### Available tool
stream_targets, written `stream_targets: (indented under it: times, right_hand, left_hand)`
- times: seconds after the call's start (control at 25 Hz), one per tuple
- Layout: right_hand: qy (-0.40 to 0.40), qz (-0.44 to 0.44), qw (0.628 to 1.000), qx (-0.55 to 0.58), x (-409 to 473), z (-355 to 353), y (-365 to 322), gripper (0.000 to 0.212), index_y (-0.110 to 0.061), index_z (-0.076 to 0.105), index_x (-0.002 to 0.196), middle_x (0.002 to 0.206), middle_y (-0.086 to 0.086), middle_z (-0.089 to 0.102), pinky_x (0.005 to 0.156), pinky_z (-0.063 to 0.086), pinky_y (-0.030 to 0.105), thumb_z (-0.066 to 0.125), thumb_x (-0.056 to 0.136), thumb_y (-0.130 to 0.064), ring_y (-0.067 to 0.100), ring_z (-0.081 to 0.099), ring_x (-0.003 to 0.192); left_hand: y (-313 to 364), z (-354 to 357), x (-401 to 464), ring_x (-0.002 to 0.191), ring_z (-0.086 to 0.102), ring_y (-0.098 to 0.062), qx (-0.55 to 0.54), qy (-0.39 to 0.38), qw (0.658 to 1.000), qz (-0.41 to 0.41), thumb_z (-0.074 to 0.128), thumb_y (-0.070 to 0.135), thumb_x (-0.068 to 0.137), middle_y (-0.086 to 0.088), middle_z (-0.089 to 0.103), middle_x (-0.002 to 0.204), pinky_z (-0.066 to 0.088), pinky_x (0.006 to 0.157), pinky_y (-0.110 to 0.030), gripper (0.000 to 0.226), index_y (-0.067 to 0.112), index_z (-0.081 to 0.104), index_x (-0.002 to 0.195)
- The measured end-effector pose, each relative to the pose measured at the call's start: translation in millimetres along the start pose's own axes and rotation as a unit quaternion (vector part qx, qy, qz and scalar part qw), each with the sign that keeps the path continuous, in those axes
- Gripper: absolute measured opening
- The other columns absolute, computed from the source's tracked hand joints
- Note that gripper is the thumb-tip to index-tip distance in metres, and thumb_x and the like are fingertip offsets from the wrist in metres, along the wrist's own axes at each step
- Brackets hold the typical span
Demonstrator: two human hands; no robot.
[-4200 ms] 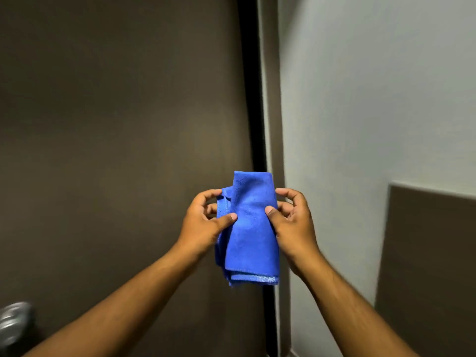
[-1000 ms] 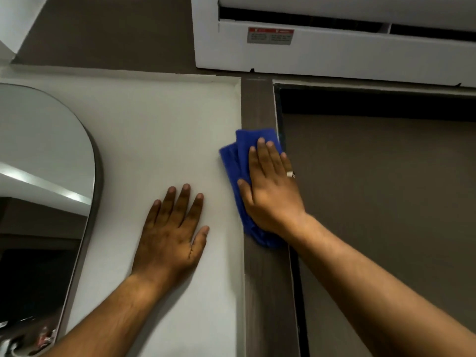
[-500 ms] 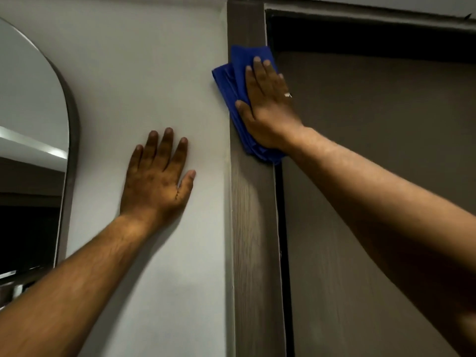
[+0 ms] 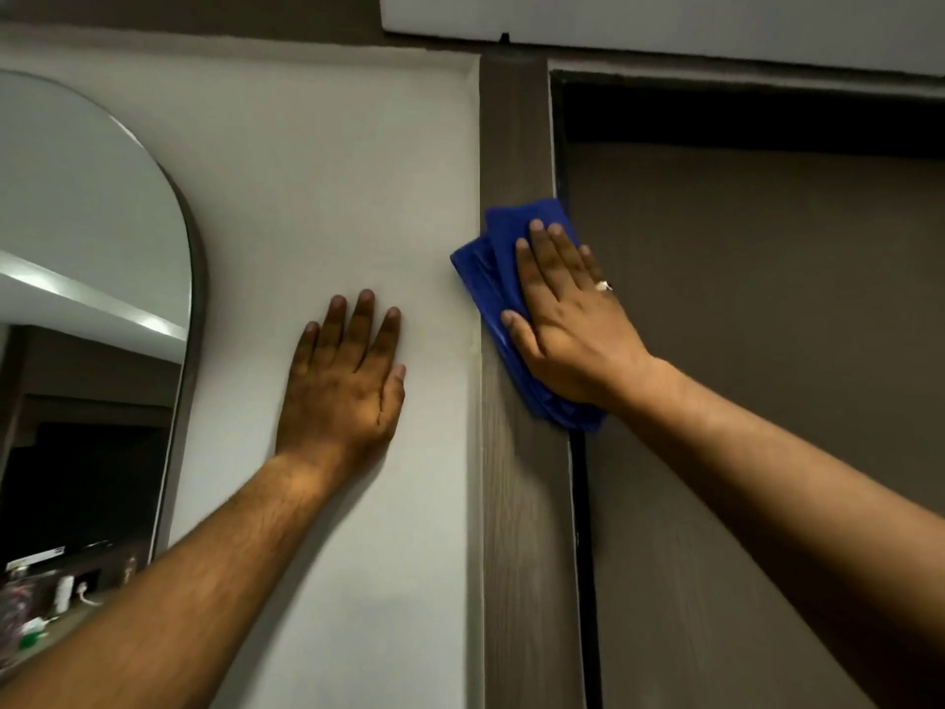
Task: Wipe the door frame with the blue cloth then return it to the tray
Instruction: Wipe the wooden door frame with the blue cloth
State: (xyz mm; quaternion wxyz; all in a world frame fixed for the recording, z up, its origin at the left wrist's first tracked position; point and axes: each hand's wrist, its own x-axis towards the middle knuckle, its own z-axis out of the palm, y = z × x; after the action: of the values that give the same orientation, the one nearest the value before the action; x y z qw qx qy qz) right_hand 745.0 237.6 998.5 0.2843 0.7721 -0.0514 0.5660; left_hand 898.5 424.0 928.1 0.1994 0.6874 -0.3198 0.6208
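Observation:
The folded blue cloth (image 4: 493, 278) lies flat against the dark wood door frame (image 4: 521, 529), a vertical strip between the white wall and the brown door. My right hand (image 4: 567, 319) presses the cloth onto the frame with fingers straight and a ring showing. My left hand (image 4: 342, 381) rests flat on the white wall (image 4: 317, 197) left of the frame, fingers spread, holding nothing. No tray is in view.
An arched mirror (image 4: 92, 299) hangs on the wall at the left, reflecting a counter with small items. The brown door (image 4: 767, 350) fills the right. A white air-conditioning unit (image 4: 665, 23) sits above the frame.
Earlier both hands held the cloth in front of the door. Over the last second my right hand has kept the cloth pressed on the upper frame while the view shifted; my left hand stayed on the wall.

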Motion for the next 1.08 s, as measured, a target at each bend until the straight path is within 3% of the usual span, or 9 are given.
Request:
stream_targets:
  times: [0.08,0.2,0.36,0.48,0.64,0.72,0.84,0.96,1.08]
  right_hand:
    - [-0.001,0.003,1.0,-0.03,16.1,1.1,7.3,0.068,-0.016,-0.009,0.149,0.16,0.012,-0.012,0.117,-0.012,0.039,0.018,0.097,-0.05,0.024,-0.017,0.145]
    - [0.008,-0.077,0.995,-0.06,2.8,2.6,-4.4,0.069,-0.01,-0.002,0.15,0.159,0.014,-0.009,0.119,-0.007,0.042,0.014,0.096,-0.05,0.026,-0.016,0.145]
    - [0.017,-0.192,0.981,0.002,-85.9,17.3,-31.2,0.066,-0.006,0.02,0.148,0.157,0.018,0.017,0.119,0.011,0.049,0.036,0.097,-0.044,0.032,0.008,0.147]
    - [-0.012,-0.238,0.971,-0.004,-125.6,17.9,-33.1,0.065,-0.005,0.026,0.146,0.156,0.017,0.022,0.119,0.013,0.048,0.041,0.097,-0.044,0.031,0.014,0.146]
    - [-0.036,-0.078,0.996,-0.013,-31.6,-8.1,-3.5,0.071,-0.011,0.004,0.15,0.16,0.014,0.001,0.119,-0.006,0.038,0.023,0.096,-0.053,0.025,-0.004,0.147]
    - [-0.028,-0.066,0.997,-0.028,-20.6,-4.5,-3.9,0.073,-0.01,0.001,0.149,0.16,0.015,-0.001,0.121,-0.001,0.044,0.021,0.096,-0.054,0.025,-0.007,0.147]
    - [0.001,-0.162,0.987,0.025,-107.1,20.0,-43.2,0.07,-0.003,0.019,0.148,0.157,0.022,0.016,0.119,0.011,0.053,0.038,0.096,-0.046,0.034,0.008,0.146]
    - [-0.019,-0.207,0.976,0.069,-219.1,41.5,-87.3,0.065,-0.005,0.025,0.147,0.156,0.016,0.021,0.117,0.019,0.051,0.044,0.097,-0.042,0.031,0.013,0.146]
    - [-0.038,-0.243,0.967,0.069,-248.0,46.9,-91.4,0.061,-0.007,0.03,0.145,0.155,0.013,0.027,0.116,0.023,0.047,0.045,0.097,-0.042,0.028,0.018,0.146]
  left_hand:
    - [-1.5,1.7,0.0,0.148,-0.012,-0.019,0.001,0.003,1.0,-0.003,0.014,0.044,0.095,-0.002,-0.008,0.161,-0.005,0.12,-0.038,0.06,0.025,0.001,0.151]
    - [-2.8,2.3,1.6,0.148,-0.011,-0.019,-0.001,0.01,1.0,0.001,0.014,0.045,0.095,-0.002,-0.005,0.162,-0.004,0.12,-0.039,0.061,0.025,0.002,0.151]
    - [-3.2,0.0,0.2,0.149,-0.005,-0.023,0.003,0.008,1.0,0.004,0.017,0.045,0.094,-0.005,-0.002,0.162,-0.001,0.12,-0.04,0.062,0.023,0.006,0.151]
    - [-3.2,-3.0,1.8,0.149,0.0,-0.026,0.001,0.005,1.0,-0.002,0.021,0.043,0.093,-0.007,0.005,0.162,0.0,0.119,-0.042,0.062,0.021,0.011,0.15]
    - [-4.3,3.2,-3.5,0.149,-0.006,-0.023,0.003,-0.002,1.0,-0.011,0.02,0.045,0.095,-0.004,-0.002,0.163,-0.003,0.12,-0.041,0.062,0.024,0.005,0.152]
    - [-6.3,6.6,-8.0,0.149,-0.003,-0.025,0.011,0.004,1.0,-0.01,0.021,0.045,0.095,-0.006,0.001,0.163,0.0,0.12,-0.043,0.062,0.022,0.008,0.152]
    - [-10.1,8.1,-8.7,0.149,0.006,-0.029,0.007,0.013,1.0,0.007,0.024,0.046,0.094,-0.01,0.01,0.162,0.004,0.118,-0.045,0.064,0.02,0.017,0.151]
    - [-12.9,9.2,-9.0,0.148,0.009,-0.032,0.009,0.017,1.0,0.018,0.026,0.046,0.093,-0.012,0.013,0.162,0.004,0.117,-0.045,0.063,0.019,0.02,0.15]
    - [-11.8,9.8,-15.6,0.149,0.004,-0.03,0.016,0.009,1.0,0.006,0.025,0.046,0.095,-0.011,0.008,0.163,0.0,0.117,-0.043,0.063,0.021,0.015,0.151]
